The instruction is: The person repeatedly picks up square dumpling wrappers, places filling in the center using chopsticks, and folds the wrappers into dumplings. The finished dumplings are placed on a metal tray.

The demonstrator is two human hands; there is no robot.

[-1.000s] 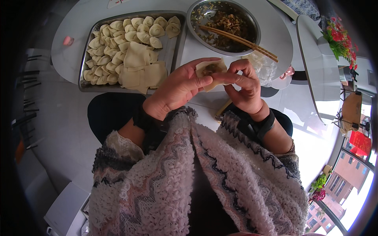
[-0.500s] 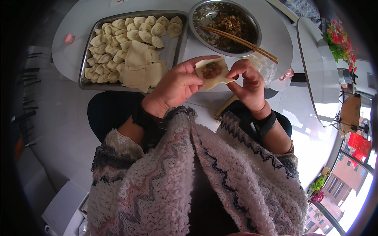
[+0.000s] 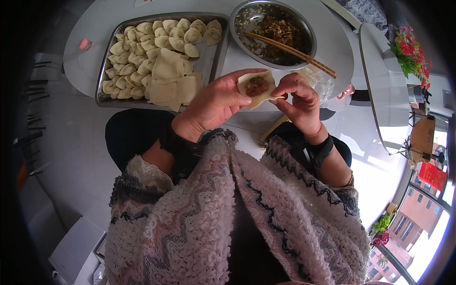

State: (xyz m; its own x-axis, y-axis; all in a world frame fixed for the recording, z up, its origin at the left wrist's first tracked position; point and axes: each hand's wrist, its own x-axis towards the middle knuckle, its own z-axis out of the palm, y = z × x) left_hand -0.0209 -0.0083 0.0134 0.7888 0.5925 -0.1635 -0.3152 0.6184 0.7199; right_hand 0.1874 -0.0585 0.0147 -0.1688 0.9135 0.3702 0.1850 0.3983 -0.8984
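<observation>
My left hand (image 3: 211, 102) cradles a square dumpling wrapper (image 3: 259, 99) on its fingers, the thumb pressing the near edge. A lump of meat filling (image 3: 257, 87) lies on the dough. With thumb and index finger, my right hand (image 3: 302, 101) pinches the wrapper's right corner. To the left, a metal tray (image 3: 204, 56) bears rows of folded dumplings (image 3: 135, 59) and a stack of flat wrappers (image 3: 167, 65). Beyond my hands stands a steel bowl (image 3: 312, 35) of chopped filling (image 3: 277, 29), with a pair of chopsticks (image 3: 289, 51) lying across its rim.
The tray and bowl rest on a white table (image 3: 80, 66). A small pink object (image 3: 85, 44) sits left of the tray. Clear plastic wrap (image 3: 319, 81) lies beside my right hand. Red flowers (image 3: 409, 50) stand at the far right.
The wrapper has stayed in both hands and tilted slightly. My left thumb has slid a little right along its edge. Tray, bowl and chopsticks remain in place.
</observation>
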